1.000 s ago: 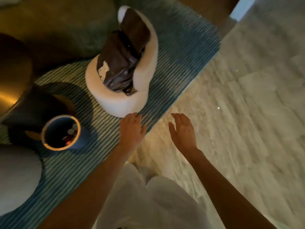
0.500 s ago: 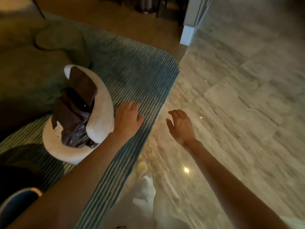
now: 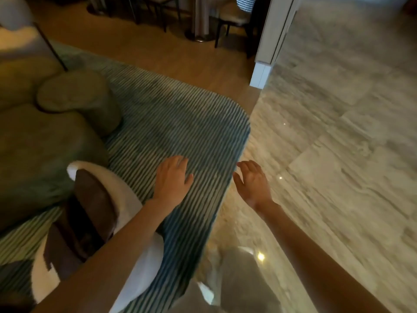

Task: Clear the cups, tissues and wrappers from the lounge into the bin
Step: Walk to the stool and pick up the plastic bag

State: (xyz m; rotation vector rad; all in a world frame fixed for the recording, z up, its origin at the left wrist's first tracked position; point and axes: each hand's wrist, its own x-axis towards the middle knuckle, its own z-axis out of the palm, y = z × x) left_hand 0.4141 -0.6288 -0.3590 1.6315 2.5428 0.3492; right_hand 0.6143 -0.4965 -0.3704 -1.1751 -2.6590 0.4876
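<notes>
At the far left, well away from the left hand's grip, stands a green upholstered seat (image 3: 42, 141) with a round green cushion (image 3: 74, 93) on top of it. Nearer, down and to the left of that grip, a white curved chair (image 3: 126, 199) sits on the rug, with a dark brown draped thing (image 3: 90, 213) lying in its hollow (whether it is cloth, a bag or a wrapper cannot be told). The left forearm crosses over the chair's right side.

The left hand (image 3: 172, 179) reaches out palm down over the striped blue-green rug (image 3: 180, 123). Its grip is wide and slack, fingers straight and a little spread, with nothing in it. Whether it touches the rug or hangs above it cannot be told.

Just right of it, across the rug's rounded edge, the right hand (image 3: 253, 181) is held out over the pale marble floor (image 3: 338, 154). Its fingers are loosely bent and parted, thumb out to the left, and this grip too has hold of nothing.

No cup, tissue, plain wrapper or bin shows near either grip.

Far beyond both grips lie a strip of wooden floor (image 3: 180, 57) and dark chair legs (image 3: 220, 35), and up to the right of the right grip a white wall corner (image 3: 266, 53) meets the marble. Below the right grip, pale clothing (image 3: 239, 283) of the person shows at the bottom edge.
</notes>
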